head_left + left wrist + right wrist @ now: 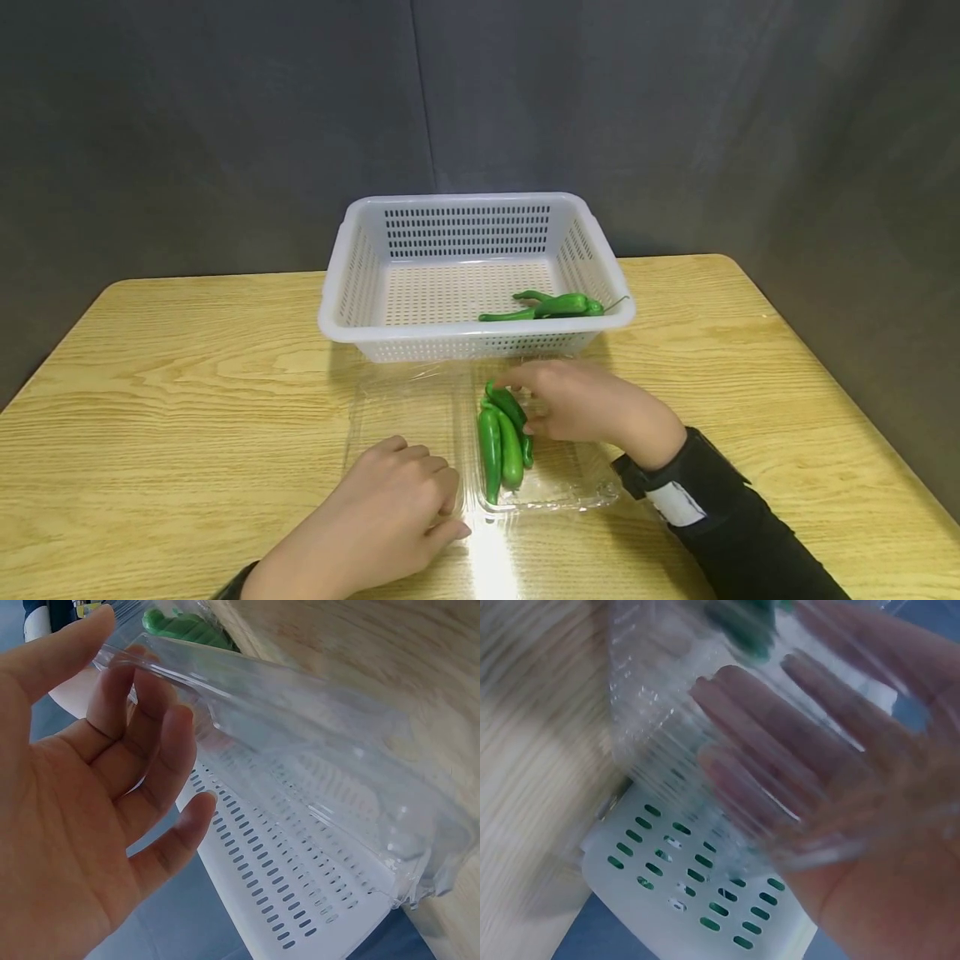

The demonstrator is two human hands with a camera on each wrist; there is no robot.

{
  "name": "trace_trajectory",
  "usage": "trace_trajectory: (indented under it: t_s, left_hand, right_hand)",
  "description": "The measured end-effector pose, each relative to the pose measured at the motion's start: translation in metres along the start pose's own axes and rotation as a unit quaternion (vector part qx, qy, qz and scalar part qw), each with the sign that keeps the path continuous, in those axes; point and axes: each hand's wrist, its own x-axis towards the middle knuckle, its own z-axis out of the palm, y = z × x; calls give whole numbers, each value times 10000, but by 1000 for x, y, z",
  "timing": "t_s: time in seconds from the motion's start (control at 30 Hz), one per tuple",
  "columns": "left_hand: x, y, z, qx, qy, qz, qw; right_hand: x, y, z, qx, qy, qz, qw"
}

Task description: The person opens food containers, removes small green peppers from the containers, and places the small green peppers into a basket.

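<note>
A clear plastic clamshell box (570,487) lies unfolded on the table. Slender green chili peppers (490,454) lie side by side along the inner side of its right half. My right hand (592,408) reaches over that half, its index fingertip at the top of the darkest pepper (507,402) and the thumb close to its side. Through the clear wall, the right wrist view shows the other fingers (757,712) extended and apart. My left hand (97,772) is loosely curled beside the front of the box's left half, holding nothing visible. Whether its fingertips touch the rim, I cannot tell.
A white perforated basket (341,333) stands just behind the box. More green chili peppers (562,305) lie in its front right corner. The wooden table (187,400) reaches back to a dark grey curtain (225,142).
</note>
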Motion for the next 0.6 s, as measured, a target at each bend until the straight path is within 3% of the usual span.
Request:
trace_trajectory:
  t_s: [0.2,0.6]
  left_hand:
    - [0,-1,1,10,61,24,10000]
    - [0,-1,2,45,92,69,9999]
  right_hand:
    - [1,-2,3,-214,56,-52,9997]
    - [4,-3,7,-108,-39,15,9999]
